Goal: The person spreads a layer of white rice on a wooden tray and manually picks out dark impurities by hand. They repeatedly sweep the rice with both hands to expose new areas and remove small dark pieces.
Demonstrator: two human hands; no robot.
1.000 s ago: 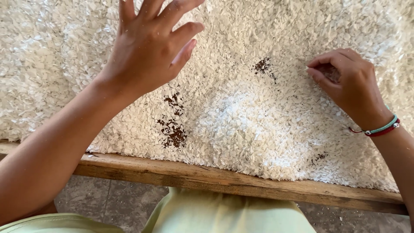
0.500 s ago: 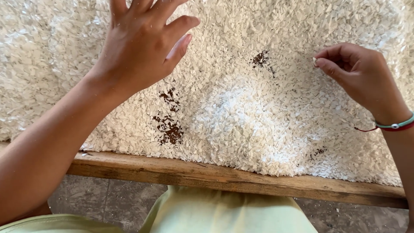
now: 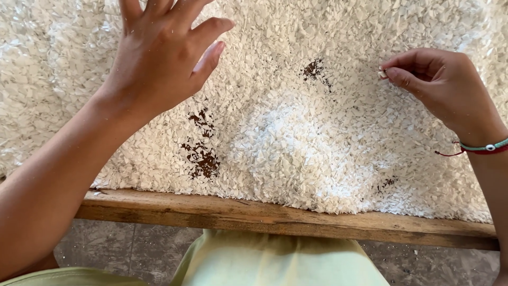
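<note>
Head view, looking down at a person's two bare hands over a wide bed of small white flakes (image 3: 296,137), seemingly shredded plastic or something like it. The right hand (image 3: 444,87) is curled narrow, thumb and forefinger pinched on one tiny pale flake (image 3: 381,73) just above the bed; a thin cord bracelet (image 3: 479,148) in teal and red circles the wrist. The left hand (image 3: 161,58) is held wide, fingers spread and palm down, hovering above or lightly brushing the flakes at upper left; whether it touches them cannot be told, and it holds nothing. Between the hands the flakes lie in a loose, uneven layer, thinned into dark brown bare patches (image 3: 200,156) where the surface beneath shows through, with a smaller patch nearer the right hand. The flakes look very light, thin, stiff and jagged, likely to scatter at a breath or cling to skin, so a single piece is best taken by a fingertip pinch on its edges, while a flat palm suits spreading many at once. A rough wooden edge (image 3: 286,217) of the worktop borders the near side. Below it are pale green clothing (image 3: 275,262) on the person's lap and a grey floor (image 3: 116,246).
</note>
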